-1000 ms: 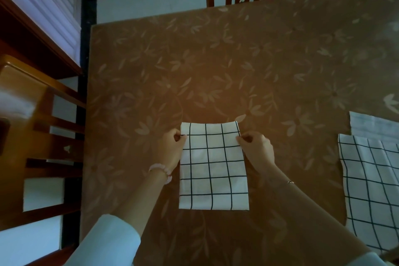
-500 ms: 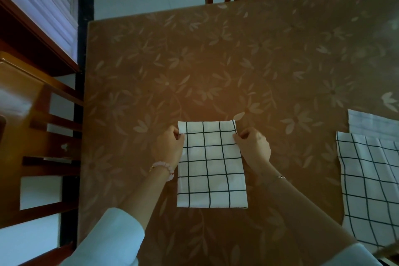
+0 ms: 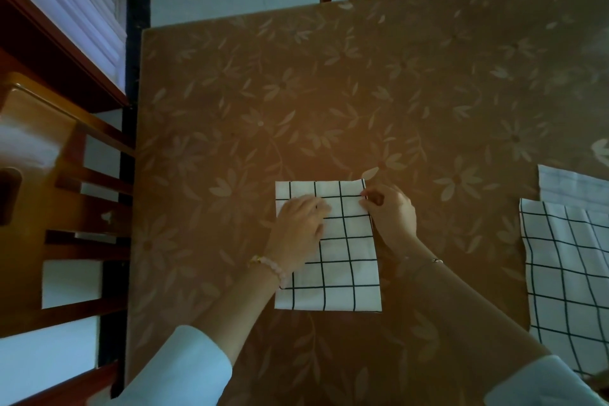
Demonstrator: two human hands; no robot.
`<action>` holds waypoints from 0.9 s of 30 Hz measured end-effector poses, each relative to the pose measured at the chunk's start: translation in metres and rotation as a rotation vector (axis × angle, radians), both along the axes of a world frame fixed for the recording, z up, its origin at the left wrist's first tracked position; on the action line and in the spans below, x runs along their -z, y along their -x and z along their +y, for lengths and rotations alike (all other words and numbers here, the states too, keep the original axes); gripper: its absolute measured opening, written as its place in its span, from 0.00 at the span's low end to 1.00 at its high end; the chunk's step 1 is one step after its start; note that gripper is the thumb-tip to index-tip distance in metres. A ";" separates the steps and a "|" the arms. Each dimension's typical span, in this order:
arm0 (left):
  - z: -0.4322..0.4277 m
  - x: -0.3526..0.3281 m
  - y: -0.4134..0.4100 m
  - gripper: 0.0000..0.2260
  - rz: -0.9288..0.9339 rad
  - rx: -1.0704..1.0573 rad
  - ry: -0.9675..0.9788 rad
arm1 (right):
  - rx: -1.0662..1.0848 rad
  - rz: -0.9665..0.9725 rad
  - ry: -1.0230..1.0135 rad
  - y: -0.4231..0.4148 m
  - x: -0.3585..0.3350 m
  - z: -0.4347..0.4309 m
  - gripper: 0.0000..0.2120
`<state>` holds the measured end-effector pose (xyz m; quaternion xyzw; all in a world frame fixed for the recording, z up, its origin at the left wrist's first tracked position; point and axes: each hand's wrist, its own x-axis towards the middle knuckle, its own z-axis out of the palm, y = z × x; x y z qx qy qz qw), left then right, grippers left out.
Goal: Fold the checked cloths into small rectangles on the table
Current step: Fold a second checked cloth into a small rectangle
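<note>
Under both hands, toward the near side of the table: folded checked cloth, already a tall rectangle, lying flat, long sides running away from the body.

Left hand: laid palm-down on the far-left part of the cloth, fingers loose and roughly straight, pressing, gripping nothing. Beaded bracelet at that wrist, over the cloth's left edge.

Right hand: at the cloth's right edge just short of the far corner, thumb and forefinger curled in a narrow pinch on the layers there.

Well off to the right of the right hand: second checked cloth, spread open, partly out of view. Just beyond it, a pale cloth. Left of the left hand, off the table: wooden chair.

Judged step: squaring the edges ahead of one more fold.

Risks from here:
- Layers sliding out of register, from a sideways pull at the pinch against a palm pinning only one side. Result: a skewed rectangle.
- Pinch catching the top layer alone, lower layers left behind, uneven fold.
- Whole cloth skating on the smooth-looking tabletop under a hard push.
- Left wrist dragging and rumpling the left edge on lifting.
</note>
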<state>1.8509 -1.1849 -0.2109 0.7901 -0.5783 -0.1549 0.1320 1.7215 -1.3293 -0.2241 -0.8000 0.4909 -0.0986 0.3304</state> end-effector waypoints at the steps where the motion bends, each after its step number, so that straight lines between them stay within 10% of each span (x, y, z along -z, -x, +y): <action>1: 0.002 0.003 0.001 0.18 0.004 0.041 -0.064 | -0.012 0.006 -0.008 0.000 0.000 -0.002 0.08; 27: 0.004 0.002 -0.003 0.58 -0.075 0.229 -0.519 | -0.424 -0.070 0.399 0.059 0.008 0.111 0.14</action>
